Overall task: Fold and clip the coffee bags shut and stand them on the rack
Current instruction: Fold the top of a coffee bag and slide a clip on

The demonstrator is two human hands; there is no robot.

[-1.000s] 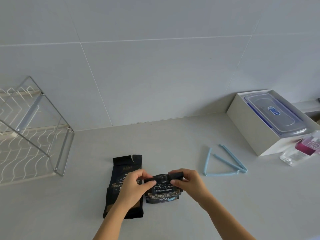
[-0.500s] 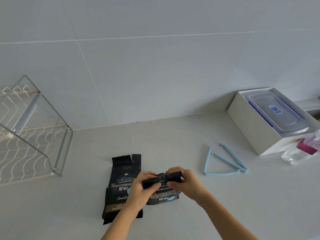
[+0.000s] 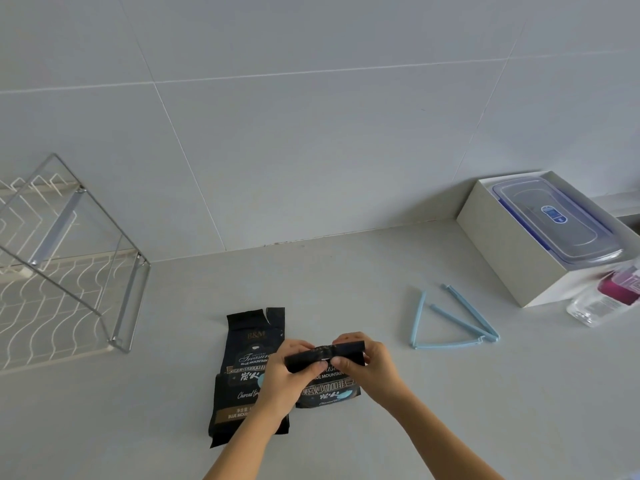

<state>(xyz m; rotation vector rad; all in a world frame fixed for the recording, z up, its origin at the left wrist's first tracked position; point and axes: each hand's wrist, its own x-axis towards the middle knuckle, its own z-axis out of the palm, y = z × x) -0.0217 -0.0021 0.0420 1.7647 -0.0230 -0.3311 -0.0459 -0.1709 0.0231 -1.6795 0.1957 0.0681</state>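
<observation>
Two black coffee bags lie on the pale counter near its front. The right coffee bag (image 3: 329,389) has its top rolled down into a tight band. My left hand (image 3: 287,379) pinches the left part of that band and my right hand (image 3: 367,365) pinches the right part, thumbs meeting at the middle. The left coffee bag (image 3: 247,355) lies flat beside it with its torn top open, partly under my left wrist. Two light blue bag clips (image 3: 453,323) lie open on the counter to the right. The wire rack (image 3: 65,271) stands at the far left.
A white box (image 3: 509,247) holding a clear lidded plastic container (image 3: 554,220) sits at the back right against the tiled wall. A clear bottle with pink liquid (image 3: 609,296) lies in front of it at the right edge.
Both hands have rolled the right bag's top further down and lifted the rolled band a little. The view has shifted slightly; the clips and left bag have not moved.
</observation>
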